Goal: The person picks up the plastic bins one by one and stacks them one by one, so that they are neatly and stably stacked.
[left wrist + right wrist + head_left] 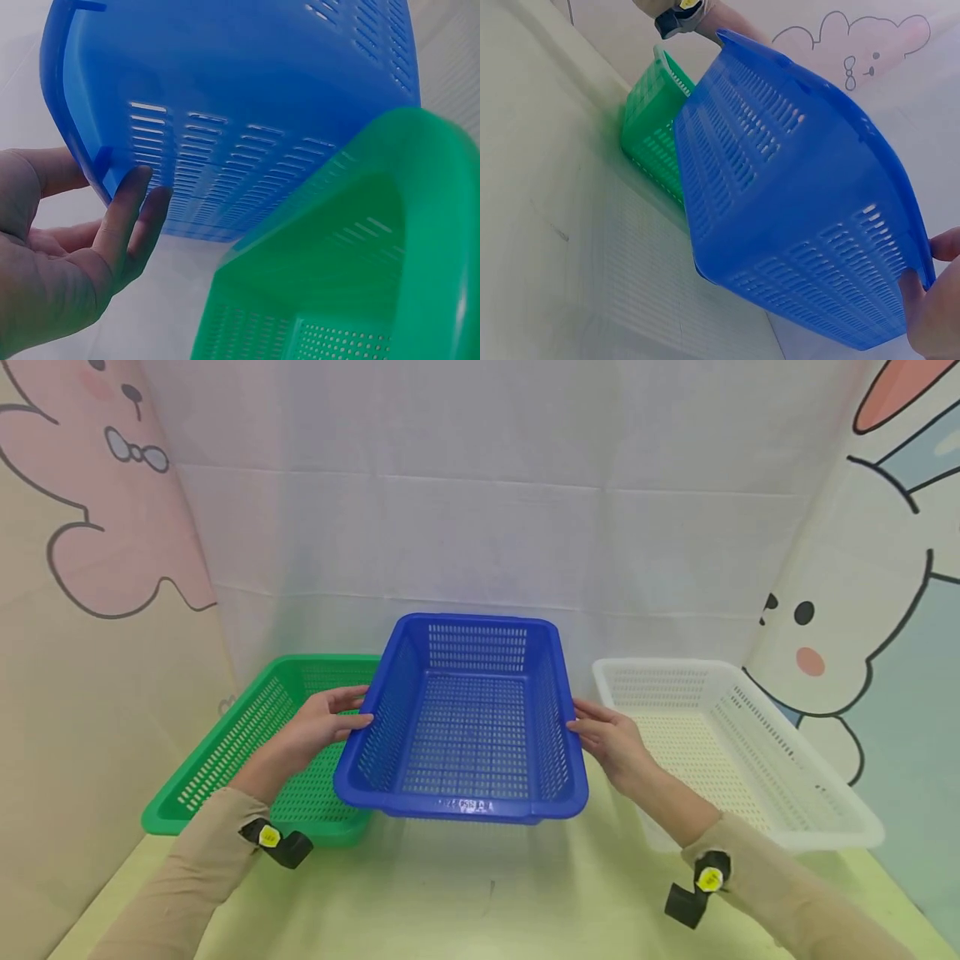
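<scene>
Between both hands a blue plastic basket (472, 727) with slotted walls is held up, tilted so its inside faces the head camera. My left hand (322, 727) grips its left rim, thumb on the rim and fingers under it against the outer wall, as the left wrist view shows. On the opposite side my right hand (611, 743) pinches the right rim. The right wrist view shows the basket's underside raised above the table. A green basket (217, 735) stands at the left, partly behind the blue one and my left forearm. Nothing is seen inside the blue basket (780, 187).
A white basket (810, 777) stands on the table at the right, partly behind my right forearm. The pale yellow-green table (450, 902) reaches back to a white cloth wall (480, 527). Cartoon-printed side panels (825, 635) flank it.
</scene>
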Tool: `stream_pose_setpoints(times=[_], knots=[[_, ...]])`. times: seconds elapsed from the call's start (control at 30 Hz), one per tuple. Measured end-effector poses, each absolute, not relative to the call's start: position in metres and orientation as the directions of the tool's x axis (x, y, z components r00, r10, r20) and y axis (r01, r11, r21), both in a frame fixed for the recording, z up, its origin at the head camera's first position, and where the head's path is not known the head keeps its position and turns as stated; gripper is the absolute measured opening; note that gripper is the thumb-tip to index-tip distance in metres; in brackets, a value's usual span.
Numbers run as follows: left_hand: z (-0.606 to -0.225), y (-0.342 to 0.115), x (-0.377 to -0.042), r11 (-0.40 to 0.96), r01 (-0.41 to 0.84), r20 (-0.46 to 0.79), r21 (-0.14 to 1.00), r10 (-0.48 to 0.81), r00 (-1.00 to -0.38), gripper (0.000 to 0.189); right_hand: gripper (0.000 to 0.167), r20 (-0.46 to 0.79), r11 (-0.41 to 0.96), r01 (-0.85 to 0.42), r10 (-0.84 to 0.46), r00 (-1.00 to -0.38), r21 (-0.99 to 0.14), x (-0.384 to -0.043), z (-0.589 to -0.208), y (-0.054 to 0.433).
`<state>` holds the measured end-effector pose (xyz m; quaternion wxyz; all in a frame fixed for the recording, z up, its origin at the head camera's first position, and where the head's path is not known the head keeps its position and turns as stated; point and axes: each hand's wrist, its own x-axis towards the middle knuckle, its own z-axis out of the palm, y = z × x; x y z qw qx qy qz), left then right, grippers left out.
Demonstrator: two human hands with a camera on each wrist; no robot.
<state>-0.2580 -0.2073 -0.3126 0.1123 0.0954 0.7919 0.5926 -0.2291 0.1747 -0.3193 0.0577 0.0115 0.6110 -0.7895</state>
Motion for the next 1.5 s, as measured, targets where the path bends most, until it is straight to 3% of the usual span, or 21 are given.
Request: stream_pose_setpoints(times=[0.63,0.97,1.23,1.5], knots=[[-0.28,-0.241,-0.257,0.404,0.089,-0.019,0.911,0.256,-0.967,0.07,0.052,-0.002,-0.275,-0.003,0.017,-1.0,-0.961,-0.241,-0.293,0.138],[-0.263,-0.265,-0.254,0.465,0.119,0.003,0.877,0.242,-0.97,0.066,0.045,0.096,-0.264,-0.088,-0.019,-0.995,-0.961,-0.246,-0.288,0.113],[-0.264,-0.292,-0.25,0.572,0.152,-0.004,0.806,0.261,-0.965,0.065,0.043,0.205,-0.128,-0.197,-0.056,-0.977,-0.972,-0.246,-0.296,0.093],[-0.26,-0.312,-0.251,0.596,0.162,-0.007,0.786,0.272,-0.962,0.062,0.043,0.235,-0.127,-0.223,-0.09,-0.968,-0.966,-0.25,-0.298,0.078]])
